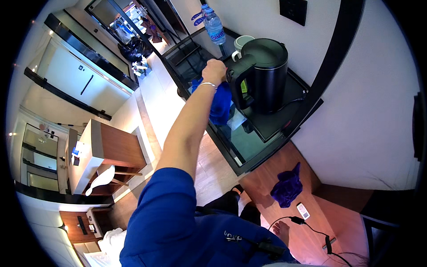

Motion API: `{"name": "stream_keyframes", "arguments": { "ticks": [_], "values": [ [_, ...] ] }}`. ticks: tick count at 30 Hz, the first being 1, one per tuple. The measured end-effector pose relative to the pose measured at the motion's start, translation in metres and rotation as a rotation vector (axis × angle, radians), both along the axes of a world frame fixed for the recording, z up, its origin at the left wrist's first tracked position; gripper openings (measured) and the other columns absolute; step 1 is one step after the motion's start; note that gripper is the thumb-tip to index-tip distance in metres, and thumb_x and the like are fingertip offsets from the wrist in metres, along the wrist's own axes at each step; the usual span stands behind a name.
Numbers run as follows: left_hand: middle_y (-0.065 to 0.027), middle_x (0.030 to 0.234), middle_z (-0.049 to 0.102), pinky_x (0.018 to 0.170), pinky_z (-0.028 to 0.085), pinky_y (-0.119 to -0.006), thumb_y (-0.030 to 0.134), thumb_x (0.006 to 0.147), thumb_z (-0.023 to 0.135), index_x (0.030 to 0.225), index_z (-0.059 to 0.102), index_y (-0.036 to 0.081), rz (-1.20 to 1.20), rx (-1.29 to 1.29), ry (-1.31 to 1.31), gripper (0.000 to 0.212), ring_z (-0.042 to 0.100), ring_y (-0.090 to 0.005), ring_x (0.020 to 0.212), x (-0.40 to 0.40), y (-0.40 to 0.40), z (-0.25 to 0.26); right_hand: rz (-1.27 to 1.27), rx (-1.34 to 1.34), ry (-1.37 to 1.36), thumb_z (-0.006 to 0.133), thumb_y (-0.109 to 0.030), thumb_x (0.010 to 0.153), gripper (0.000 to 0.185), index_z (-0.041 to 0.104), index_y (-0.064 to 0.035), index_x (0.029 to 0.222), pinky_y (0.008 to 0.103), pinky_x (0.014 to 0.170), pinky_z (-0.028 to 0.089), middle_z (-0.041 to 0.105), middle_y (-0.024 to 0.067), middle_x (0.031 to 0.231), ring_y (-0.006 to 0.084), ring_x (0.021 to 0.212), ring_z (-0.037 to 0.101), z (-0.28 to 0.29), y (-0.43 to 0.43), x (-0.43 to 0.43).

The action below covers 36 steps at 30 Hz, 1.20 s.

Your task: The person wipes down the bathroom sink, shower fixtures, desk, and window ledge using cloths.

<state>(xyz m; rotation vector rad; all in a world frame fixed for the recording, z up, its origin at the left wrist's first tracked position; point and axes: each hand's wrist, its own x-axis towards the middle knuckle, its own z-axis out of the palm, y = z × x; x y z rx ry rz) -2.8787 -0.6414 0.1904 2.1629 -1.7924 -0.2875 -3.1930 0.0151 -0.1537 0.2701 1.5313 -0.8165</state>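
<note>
My left hand (pixel 214 71), with a bracelet at the wrist, reaches out over a dark glass-topped shelf (pixel 255 147). Its fingers are curled on a blue cloth (pixel 221 105), which bunches below the wrist. Just to its right is the handle of a black electric kettle (pixel 269 78) on a black tray (pixel 267 128). Behind the kettle stands a white mug (pixel 243 41), partly hidden. My right hand (pixel 282 232) is low beside my body, near a wooden surface (pixel 263 190); its grip is not clear. A crumpled purple cloth (pixel 287 185) lies on that wood.
Plastic water bottles (pixel 215 28) stand at the shelf's far end. A black upright frame (pixel 337 50) rises at its right. A white card (pixel 303 211) and a cable (pixel 297 220) are near my right hand. Far left are a desk (pixel 120 143) and white chair (pixel 101 180).
</note>
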Motion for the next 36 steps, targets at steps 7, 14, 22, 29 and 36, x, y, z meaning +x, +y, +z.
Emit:
{"name": "stream_keyframes", "arguments": {
  "ticks": [7, 14, 22, 29, 36],
  "values": [
    [-0.0294, 0.114, 0.059, 0.095, 0.045, -0.040, 0.006, 0.076, 0.058, 0.118, 0.054, -0.006, -0.222, -0.081, -0.092, 0.044, 0.058, -0.0392, 0.110, 0.086, 0.031, 0.040, -0.063, 0.043, 0.122, 0.061, -0.025, 0.089, 0.026, 0.057, -0.0088, 0.109, 0.0353, 0.058, 0.049, 0.064, 0.0098, 0.093, 0.0227, 0.074, 0.063, 0.015, -0.003, -0.014],
    [-0.0240, 0.113, 0.062, 0.086, 0.049, -0.046, 0.002, 0.079, 0.052, 0.141, 0.034, 0.011, -0.529, 0.228, -0.353, 0.066, 0.060, -0.0380, 0.106, 0.030, 0.061, 0.029, -0.053, 0.021, 0.131, 0.058, -0.022, 0.091, 0.021, 0.058, -0.0094, 0.108, 0.0335, 0.054, 0.048, 0.065, 0.0084, 0.089, 0.0227, 0.071, 0.064, 0.007, -0.010, -0.010],
    [-0.0209, 0.108, 0.064, 0.083, 0.050, -0.045, 0.005, 0.082, 0.048, 0.147, 0.028, 0.018, -0.574, 0.341, -0.499, 0.069, 0.063, -0.0373, 0.100, 0.027, 0.040, 0.020, 0.007, 0.073, 0.187, 0.059, -0.021, 0.091, 0.019, 0.060, -0.0092, 0.106, 0.0326, 0.051, 0.047, 0.065, 0.0081, 0.088, 0.0211, 0.067, 0.064, 0.019, -0.047, 0.003],
    [-0.0205, 0.102, 0.065, 0.078, 0.052, -0.045, 0.003, 0.082, 0.047, 0.146, 0.030, 0.023, -0.601, 0.224, -0.473, 0.069, 0.064, -0.0371, 0.093, 0.053, 0.034, 0.011, 0.022, 0.047, 0.137, 0.058, -0.022, 0.092, 0.020, 0.059, -0.0081, 0.106, 0.0330, 0.055, 0.048, 0.064, 0.0089, 0.091, 0.0218, 0.071, 0.064, 0.011, -0.033, 0.015],
    [-0.0172, 0.091, 0.065, 0.068, 0.053, -0.044, 0.002, 0.080, 0.050, 0.144, 0.033, 0.027, -0.863, 0.047, -0.433, 0.071, 0.066, -0.0354, 0.083, 0.043, 0.071, 0.013, -0.017, 0.034, 0.081, 0.057, -0.020, 0.091, 0.029, 0.054, -0.0054, 0.116, 0.0329, 0.055, 0.048, 0.064, 0.0114, 0.095, 0.0234, 0.073, 0.064, 0.011, -0.031, 0.016]
  ]
}}
